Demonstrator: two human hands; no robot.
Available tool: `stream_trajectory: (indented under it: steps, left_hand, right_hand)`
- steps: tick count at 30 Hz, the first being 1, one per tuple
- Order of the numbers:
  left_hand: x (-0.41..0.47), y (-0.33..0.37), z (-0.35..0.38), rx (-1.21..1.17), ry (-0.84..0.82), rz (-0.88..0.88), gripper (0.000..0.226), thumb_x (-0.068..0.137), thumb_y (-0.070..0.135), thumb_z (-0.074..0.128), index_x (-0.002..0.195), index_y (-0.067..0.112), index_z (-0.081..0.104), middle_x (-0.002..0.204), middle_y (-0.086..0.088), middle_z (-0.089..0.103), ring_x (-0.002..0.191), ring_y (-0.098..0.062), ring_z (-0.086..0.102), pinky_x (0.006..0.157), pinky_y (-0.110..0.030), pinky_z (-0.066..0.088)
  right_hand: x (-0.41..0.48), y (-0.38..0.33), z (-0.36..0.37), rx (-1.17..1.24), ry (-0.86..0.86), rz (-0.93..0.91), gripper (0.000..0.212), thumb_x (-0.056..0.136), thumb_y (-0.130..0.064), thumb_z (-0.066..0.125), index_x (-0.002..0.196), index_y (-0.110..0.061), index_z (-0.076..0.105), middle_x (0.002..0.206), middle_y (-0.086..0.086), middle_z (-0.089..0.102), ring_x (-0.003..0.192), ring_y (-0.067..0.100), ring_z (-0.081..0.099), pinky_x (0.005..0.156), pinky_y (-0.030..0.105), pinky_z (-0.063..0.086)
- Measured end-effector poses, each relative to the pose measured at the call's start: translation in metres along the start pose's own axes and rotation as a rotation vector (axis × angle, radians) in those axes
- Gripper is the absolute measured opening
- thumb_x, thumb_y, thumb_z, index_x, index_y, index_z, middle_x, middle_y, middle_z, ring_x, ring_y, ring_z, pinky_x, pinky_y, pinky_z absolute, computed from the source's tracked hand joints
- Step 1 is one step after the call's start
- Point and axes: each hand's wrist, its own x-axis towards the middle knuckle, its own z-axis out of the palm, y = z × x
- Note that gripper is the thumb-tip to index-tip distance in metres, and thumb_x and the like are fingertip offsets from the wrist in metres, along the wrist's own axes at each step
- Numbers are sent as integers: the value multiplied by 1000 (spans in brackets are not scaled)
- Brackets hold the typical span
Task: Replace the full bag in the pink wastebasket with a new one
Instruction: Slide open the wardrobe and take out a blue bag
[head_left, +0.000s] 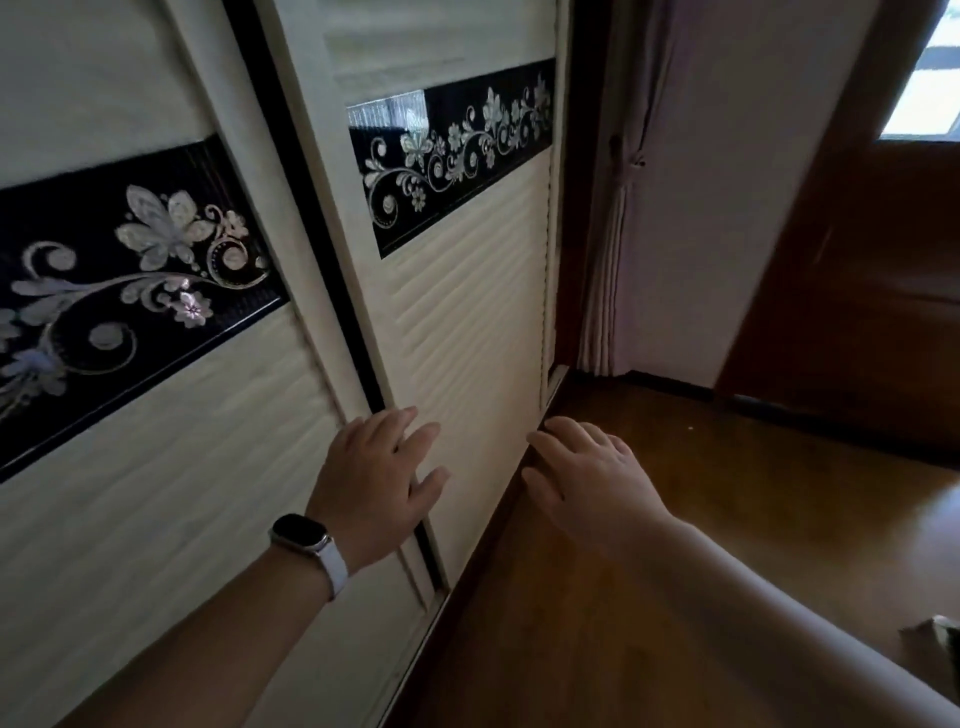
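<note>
Pink wastebasket and its bag: not in frame, so location and long axis cannot be told. Both hands sit low against a sliding wardrobe. Left hand (376, 480): fingers (410, 439) spread and flat, holding nothing, laid over the dark vertical gap where the left door panel (171, 493) overlaps the right door panel (467, 332); fingertips land on the right panel, palm and wrist over the left one. A watch (301, 535) with a dark face and white strap is on that wrist. Right hand (587, 480): fingers loosely extended, empty, tips at the lower right edge of the right panel, just where it meets the bottom rail (470, 566); whether the tips touch the panel cannot be told. Both panels are tall and cream, ribbed, each crossed by a black floral band (452, 150) well above the fingers. Beyond the right fingertips, the panel's far edge meets the cabinet frame, with a tied-back curtain (618, 218) and white wall just past it. Right of the right hand: open wooden floor (701, 519), running to a dark wooden door or panel (857, 291) with a bright window above. A small blurred object shows at the frame's lower right edge, unidentifiable.
</note>
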Motion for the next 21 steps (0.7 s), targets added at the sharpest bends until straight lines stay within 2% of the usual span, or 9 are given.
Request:
stream_trajectory:
  steps: [6,12,21]
  left_hand:
    - [47,-42,11,37,84,-43,51,92,47,44,130,16,56,132,-13,56,119,-31,53,95,-50,44]
    - [102,-87,9,92,240,-56,49,91,43,49,131,15,55,138,-15,51,126,-33,47,99,-54,41]
    - [201,-139,-79,317,602,8,45,89,37,57,127,11,57,137,-18,52,129,-37,45,100,-56,36]
  right_hand:
    - [73,6,9,29,-36,-81,52,97,-57,22,145,-37,25,154,-8,25,143,15,18,113,32,12]
    - [156,0,-2,-5,-22,-141,54,98,-56,25,147,-35,23,155,-7,24,143,15,19,115,35,14]
    - [270,-23,-29,21,231,-255,57,96,-57,31,147,-33,24,154,-7,28,141,14,22,113,34,18]
